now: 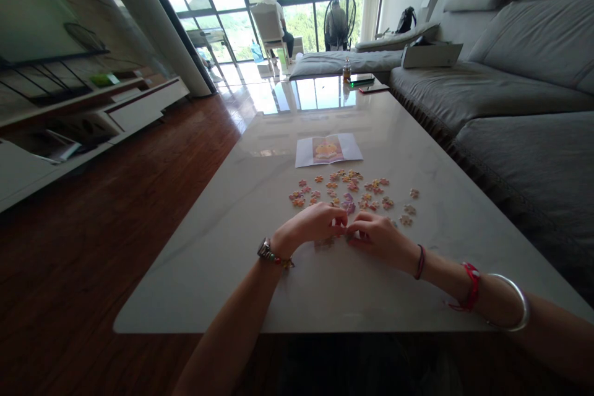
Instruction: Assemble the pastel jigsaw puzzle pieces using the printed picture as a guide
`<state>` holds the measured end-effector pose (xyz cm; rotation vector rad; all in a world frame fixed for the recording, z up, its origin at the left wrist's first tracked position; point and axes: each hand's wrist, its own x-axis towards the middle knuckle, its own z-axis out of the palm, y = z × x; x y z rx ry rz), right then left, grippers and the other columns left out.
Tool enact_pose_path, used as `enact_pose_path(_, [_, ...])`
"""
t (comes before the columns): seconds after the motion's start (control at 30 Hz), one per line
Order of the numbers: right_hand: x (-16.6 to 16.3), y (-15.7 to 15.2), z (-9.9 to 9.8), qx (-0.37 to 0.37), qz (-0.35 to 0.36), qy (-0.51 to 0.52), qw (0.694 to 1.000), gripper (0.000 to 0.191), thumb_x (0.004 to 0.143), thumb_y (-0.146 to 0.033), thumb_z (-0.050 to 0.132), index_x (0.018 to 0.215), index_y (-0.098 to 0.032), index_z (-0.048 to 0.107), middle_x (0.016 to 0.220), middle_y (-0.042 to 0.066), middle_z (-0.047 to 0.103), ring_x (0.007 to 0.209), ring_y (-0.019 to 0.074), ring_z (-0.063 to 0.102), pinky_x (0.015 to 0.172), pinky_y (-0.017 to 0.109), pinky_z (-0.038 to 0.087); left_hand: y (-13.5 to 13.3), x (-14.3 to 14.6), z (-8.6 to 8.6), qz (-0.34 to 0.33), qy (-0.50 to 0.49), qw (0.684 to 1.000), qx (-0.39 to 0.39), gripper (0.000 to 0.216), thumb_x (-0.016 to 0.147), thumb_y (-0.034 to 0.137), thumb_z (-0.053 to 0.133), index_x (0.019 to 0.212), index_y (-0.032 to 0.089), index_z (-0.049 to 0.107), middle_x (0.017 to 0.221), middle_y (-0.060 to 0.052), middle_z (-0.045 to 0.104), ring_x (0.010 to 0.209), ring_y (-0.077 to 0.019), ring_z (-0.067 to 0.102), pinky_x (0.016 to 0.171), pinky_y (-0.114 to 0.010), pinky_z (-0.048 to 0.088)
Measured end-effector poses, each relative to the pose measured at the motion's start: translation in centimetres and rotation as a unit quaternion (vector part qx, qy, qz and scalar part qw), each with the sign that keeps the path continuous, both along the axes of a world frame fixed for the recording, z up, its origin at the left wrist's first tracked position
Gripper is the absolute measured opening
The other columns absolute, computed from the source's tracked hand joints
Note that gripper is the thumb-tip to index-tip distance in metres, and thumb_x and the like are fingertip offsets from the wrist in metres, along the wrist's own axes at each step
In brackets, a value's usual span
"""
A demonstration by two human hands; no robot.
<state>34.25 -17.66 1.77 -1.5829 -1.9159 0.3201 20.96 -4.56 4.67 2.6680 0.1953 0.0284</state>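
My left hand (318, 223) and my right hand (381, 236) meet low over the near part of the marble-patterned table (208, 272). The fingers of both are curled in a pinch on small jigsaw puzzle pieces, mostly covered by the fingertips. Just beyond them lie several loose puzzle pieces (352, 185) in pink, yellow and orange, with a purple piece (348, 203) close to my left fingers. To the right are a few paler pieces (406, 220). Some pieces are partly hidden behind and under my hands.
A creased sheet with a printed picture (306, 153) lies past the pieces. At the table's far end are a small bottle (346, 70) and two phones (374, 89). A grey sofa (524, 86) runs along the right. Two people sit by the windows, one behind a fan (340, 18).
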Motion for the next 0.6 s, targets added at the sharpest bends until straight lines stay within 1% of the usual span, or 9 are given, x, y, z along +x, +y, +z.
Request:
enact_pose_path(0.17, [-0.07, -0.24, -0.03, 0.006, 0.019, -0.040, 0.999, 0.020, 0.079, -0.021, 0.050, 0.094, -0.015, 0.061, 0.084, 0.006, 0.055, 0.073, 0.0124, 0.054, 0.070, 0.025, 0.045, 0.00, 0.03, 0.02, -0.004, -0.001, 1.000, -0.009, 0.012, 0.076, 0.023, 0.050, 0.079, 0.018, 0.061, 0.065, 0.002, 0.058, 0.056, -0.0063, 0.048, 0.052, -0.015, 0.032])
enact_pose_path(0.4, [-0.09, -0.32, -0.05, 0.008, 0.023, -0.071, 0.997, 0.021, 0.081, -0.023, 0.047, 0.095, -0.015, 0.061, 0.084, 0.007, 0.055, 0.075, 0.0140, 0.055, 0.070, 0.026, 0.046, 0.06, 0.03, -0.09, -0.002, 0.000, 1.000, -0.006, 0.011, 0.075, 0.023, 0.052, 0.080, 0.018, 0.061, 0.063, 0.002, 0.056, 0.054, -0.0061, 0.046, 0.050, -0.015, 0.031])
enact_pose_path(0.6, [-0.05, -0.30, 0.04, 0.008, 0.031, -0.065, 0.997, 0.021, 0.079, -0.023, 0.049, 0.095, -0.016, 0.061, 0.087, 0.007, 0.056, 0.077, 0.0141, 0.055, 0.071, 0.026, 0.046, 0.08, 0.05, 0.01, -0.009, 0.000, 1.000, -0.003, 0.011, 0.075, 0.023, 0.051, 0.080, 0.018, 0.060, 0.064, 0.002, 0.057, 0.055, -0.0061, 0.047, 0.051, -0.015, 0.031])
